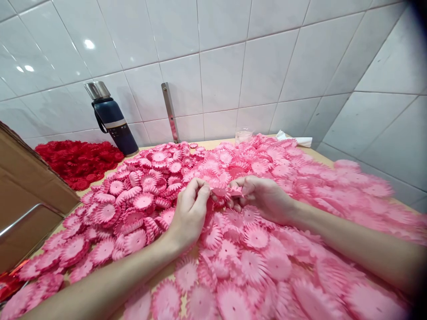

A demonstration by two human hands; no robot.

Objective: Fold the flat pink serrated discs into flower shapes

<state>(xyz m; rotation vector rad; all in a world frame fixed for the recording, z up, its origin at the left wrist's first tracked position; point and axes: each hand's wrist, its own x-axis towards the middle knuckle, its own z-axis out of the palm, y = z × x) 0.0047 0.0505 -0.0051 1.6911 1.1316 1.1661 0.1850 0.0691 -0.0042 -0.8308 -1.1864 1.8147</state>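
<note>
Between my two hands is a pink artificial flower petal layer, pinched at both sides above the pile. My left hand has its thumb and fingers closed on the left edge. My right hand grips the other side, its fingers curled around what looks like pink petal pieces; how many lie there I cannot tell. Under and around both hands spreads a heap of loose pink petal discs with frilled edges and small centre holes. To the left, thicker pink petal stacks with darker edges are piled.
A dark blue thermos stands at the back left by a red petal pile. A cardboard box borders the left side. Against the tiled wall are a metal strip, a clear plastic cup and white paper.
</note>
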